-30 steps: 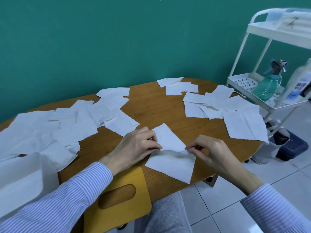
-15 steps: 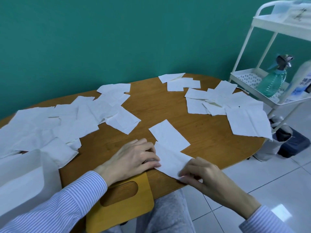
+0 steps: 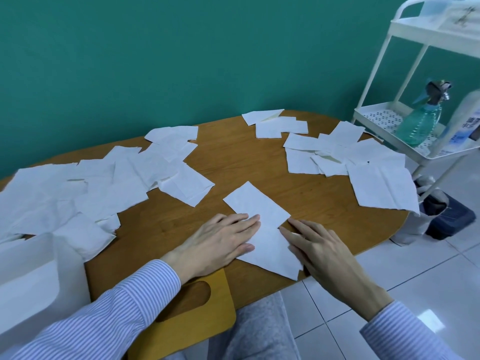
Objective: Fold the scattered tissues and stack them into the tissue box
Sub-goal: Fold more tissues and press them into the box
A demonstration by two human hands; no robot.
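1. Left hand (image 3: 219, 241) flat, fingers straight and together, pressing folded tissue (image 3: 262, 229).
2. Right hand (image 3: 318, 246) flat, fingers straight, pressing the same tissue's right edge.
3. Tissue at 6 o'clock on wooden table (image 3: 233, 162), near front edge.
4. Scattered tissues (image 3: 85, 185) at 9 and 2 o'clock.
5. White tissue box (image 3: 33, 279) at 8 o'clock.

An oval wooden table (image 3: 228, 162) carries scattered tissues (image 3: 109, 183), a white box (image 3: 33, 276), perhaps the tissue box.
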